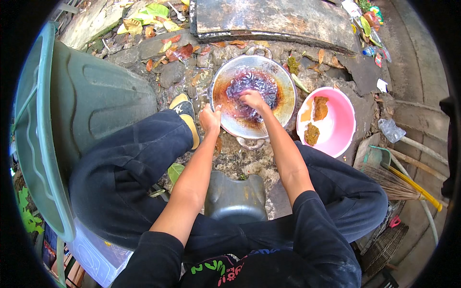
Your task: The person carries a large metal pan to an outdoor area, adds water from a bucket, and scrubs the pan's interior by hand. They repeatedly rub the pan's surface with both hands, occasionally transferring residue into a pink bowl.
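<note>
A two-handled metal wok (282,77) sits on the rough ground before me, with rippling dark water (264,86) in its middle. Brown scorch stains ring the inside of the bowl. My left hand (210,118) grips the wok's left rim, thumb on the edge. Over the water, at the wok's centre, is my right hand (253,99) with its fingers curled; whether it holds something is hidden. To the right stands a pink plastic basin (342,118) holding a brown sponge-like piece (320,108) and a greenish-brown scouring pad (312,134).
A large green plastic bin (104,86) stands close on my left. Beyond the wok lies a worn board (273,18), with fallen leaves (180,53) around it. A grey plastic stool (236,196) is between my legs. At right are a stick broom (392,181) and a dustpan (374,158).
</note>
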### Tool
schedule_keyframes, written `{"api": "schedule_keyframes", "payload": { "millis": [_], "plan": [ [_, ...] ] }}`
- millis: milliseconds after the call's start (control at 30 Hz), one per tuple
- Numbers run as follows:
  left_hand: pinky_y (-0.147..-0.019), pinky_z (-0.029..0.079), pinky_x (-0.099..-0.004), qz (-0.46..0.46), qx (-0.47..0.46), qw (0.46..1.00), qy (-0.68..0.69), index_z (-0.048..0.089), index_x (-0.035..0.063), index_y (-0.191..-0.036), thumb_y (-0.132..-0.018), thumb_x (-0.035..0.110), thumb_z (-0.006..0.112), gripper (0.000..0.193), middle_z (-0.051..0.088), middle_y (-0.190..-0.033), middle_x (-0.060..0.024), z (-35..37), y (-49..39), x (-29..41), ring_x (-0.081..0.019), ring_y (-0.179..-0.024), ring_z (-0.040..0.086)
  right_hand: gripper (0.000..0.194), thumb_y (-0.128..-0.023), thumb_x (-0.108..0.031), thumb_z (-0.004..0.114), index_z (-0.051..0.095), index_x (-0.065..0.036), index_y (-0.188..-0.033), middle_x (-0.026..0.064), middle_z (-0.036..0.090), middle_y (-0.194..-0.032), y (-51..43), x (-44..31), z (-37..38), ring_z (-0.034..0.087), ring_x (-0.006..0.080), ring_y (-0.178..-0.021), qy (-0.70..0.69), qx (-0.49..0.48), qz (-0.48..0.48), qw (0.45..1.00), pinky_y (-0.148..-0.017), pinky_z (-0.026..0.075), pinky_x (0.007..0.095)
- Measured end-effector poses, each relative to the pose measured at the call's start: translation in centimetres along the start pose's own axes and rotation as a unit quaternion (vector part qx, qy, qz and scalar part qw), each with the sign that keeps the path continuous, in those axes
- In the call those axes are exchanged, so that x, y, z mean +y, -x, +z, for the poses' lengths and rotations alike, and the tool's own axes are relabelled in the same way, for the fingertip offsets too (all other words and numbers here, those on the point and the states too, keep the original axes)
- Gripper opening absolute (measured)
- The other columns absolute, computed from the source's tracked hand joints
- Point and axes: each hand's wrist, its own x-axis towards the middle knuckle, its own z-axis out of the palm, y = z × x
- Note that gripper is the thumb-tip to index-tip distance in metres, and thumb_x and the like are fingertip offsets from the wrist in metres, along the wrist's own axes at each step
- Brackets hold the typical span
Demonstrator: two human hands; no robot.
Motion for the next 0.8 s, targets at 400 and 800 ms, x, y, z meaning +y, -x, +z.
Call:
{"api": "schedule_keyframes", "payload": {
  "millis": [400, 800],
  "plan": [
    [-0.073, 0.049, -0.0475, 0.013, 0.006, 1.000, 0.017, 0.065, 0.0026, -0.087, -0.080, 0.029, 0.073, 0.028, 0.068, -0.079, -0.0208, -0.4, 0.3, 0.2, -0.0403, -0.079, 0.066, 0.047, -0.075, -0.009, 0.067, 0.059, 0.002, -0.120, 0.0157, 0.064, -0.109, -1.4, -0.4, 2.5, 0.061, 0.0243, -0.102, 0.098, 0.108, -0.086, 0.986, -0.090, 0.048, 0.0340],
    [-0.074, 0.050, -0.0474, -0.010, -0.006, 1.000, 0.019, 0.065, 0.0015, -0.089, -0.079, 0.030, 0.074, 0.031, 0.068, -0.082, -0.0220, -0.1, 0.1, 0.2, -0.0406, -0.081, 0.066, 0.052, -0.072, -0.004, 0.062, 0.054, -0.002, -0.124, 0.0207, 0.051, -0.121, 3.7, -1.8, -4.7, 0.049, 0.0372, -0.116, 0.485, 0.151, -0.154, 0.848, -0.096, 0.045, 0.0444]
  ]
}}
